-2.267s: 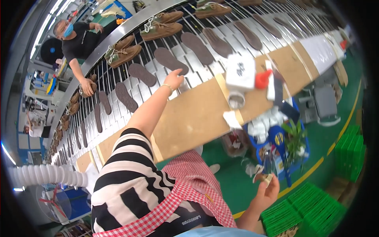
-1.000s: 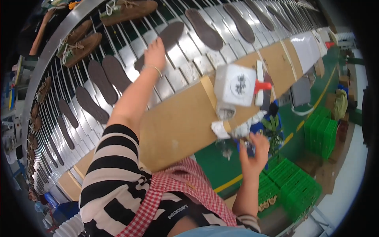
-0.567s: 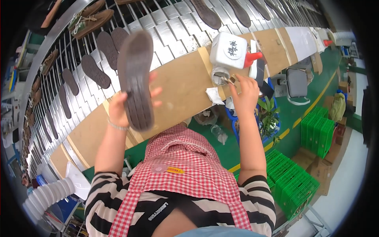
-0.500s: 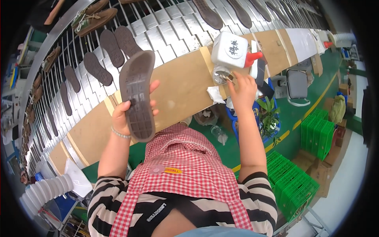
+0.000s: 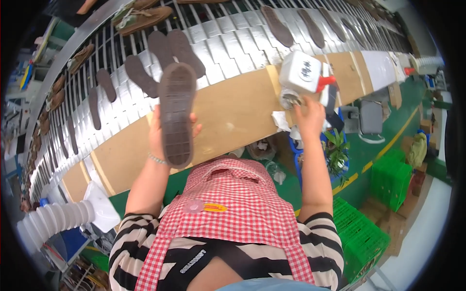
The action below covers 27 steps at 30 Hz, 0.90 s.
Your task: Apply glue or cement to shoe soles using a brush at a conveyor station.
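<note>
Left hand: the left hand (image 5: 162, 133) has lifted a dark sole (image 5: 176, 114) off the slatted conveyor (image 5: 233, 39); fingers curl behind it, tread facing the camera, above the cardboard ledge (image 5: 233, 109).
Right hand: the right hand (image 5: 308, 114) has risen to a small tin (image 5: 290, 99) beside the white box (image 5: 306, 72); whether its fingers pinch anything cannot be told.
Change: a second ago the sole lay on the belt.
Belt: more soles (image 5: 174, 46) and shoes (image 5: 145, 17) ride it.

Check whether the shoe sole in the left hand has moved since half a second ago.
Barely: the shoe sole remains upright in the left hand over the cardboard-covered bench, tread facing the camera.
</note>
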Available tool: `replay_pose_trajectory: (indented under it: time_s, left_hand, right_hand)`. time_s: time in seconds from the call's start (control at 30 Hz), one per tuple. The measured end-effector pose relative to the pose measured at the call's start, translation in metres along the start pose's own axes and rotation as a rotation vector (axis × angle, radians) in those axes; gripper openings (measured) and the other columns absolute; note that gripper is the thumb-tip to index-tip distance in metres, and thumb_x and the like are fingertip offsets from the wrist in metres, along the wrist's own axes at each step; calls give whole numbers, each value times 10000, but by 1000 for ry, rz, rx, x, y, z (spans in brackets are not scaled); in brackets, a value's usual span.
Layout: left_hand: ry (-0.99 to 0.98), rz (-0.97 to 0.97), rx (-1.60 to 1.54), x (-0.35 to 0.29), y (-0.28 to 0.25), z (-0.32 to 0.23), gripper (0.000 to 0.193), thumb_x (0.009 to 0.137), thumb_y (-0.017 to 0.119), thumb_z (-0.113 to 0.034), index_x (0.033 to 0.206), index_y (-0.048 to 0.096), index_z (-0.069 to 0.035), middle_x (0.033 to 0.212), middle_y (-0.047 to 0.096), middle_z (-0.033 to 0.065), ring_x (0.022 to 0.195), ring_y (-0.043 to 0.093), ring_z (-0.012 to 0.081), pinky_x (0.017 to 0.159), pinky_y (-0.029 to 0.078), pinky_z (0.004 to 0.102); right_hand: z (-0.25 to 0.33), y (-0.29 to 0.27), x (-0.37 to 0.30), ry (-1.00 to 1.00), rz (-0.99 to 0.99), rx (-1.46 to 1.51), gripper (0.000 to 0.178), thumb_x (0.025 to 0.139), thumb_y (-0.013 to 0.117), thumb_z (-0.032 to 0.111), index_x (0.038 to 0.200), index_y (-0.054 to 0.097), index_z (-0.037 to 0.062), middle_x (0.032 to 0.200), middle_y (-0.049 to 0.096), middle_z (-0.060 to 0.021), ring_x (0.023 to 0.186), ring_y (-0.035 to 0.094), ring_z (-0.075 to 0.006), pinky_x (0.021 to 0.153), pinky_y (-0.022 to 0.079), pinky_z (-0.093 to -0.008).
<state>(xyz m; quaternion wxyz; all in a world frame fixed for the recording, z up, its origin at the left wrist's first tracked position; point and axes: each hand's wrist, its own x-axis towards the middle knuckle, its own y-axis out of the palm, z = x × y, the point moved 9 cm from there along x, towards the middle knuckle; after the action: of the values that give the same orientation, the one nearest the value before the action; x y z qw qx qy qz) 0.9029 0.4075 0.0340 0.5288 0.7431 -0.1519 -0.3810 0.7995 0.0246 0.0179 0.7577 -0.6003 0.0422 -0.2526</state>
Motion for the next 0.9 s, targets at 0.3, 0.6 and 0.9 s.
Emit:
replay_pose_trajectory:
  time_s: [0.3,0.6,0.9]
  left_hand:
    - [-283,70,-181,31,33,56,581,1055,371,-509,1422,518,-83,1405,573,134,1251,543,471,1058,425,674]
    - [-398,288,18,12,85,101,542,1076,367,-365,1487,423,-17,1471,486,202,1252,529,514,1021,470,648]
    - [-405,267,121,-4,111,118,555,1082,353,-351,1505,371,8,1461,479,239,1259,535,498,1022,484,619]
  right_hand:
    - [-31,-49,-17,491,158,788,411,845,764,73,1235,667,-11,1106,697,-91,1065,622,-169,962,470,-307]
    - [183,-198,23,-408,-4,597,503,640,753,-38,1130,715,67,1124,704,-87,1195,595,-323,1007,457,-412]
    - [209,-199,9,-604,-61,473,460,633,781,55,1089,729,85,1043,713,-36,1119,621,-312,948,467,-460]
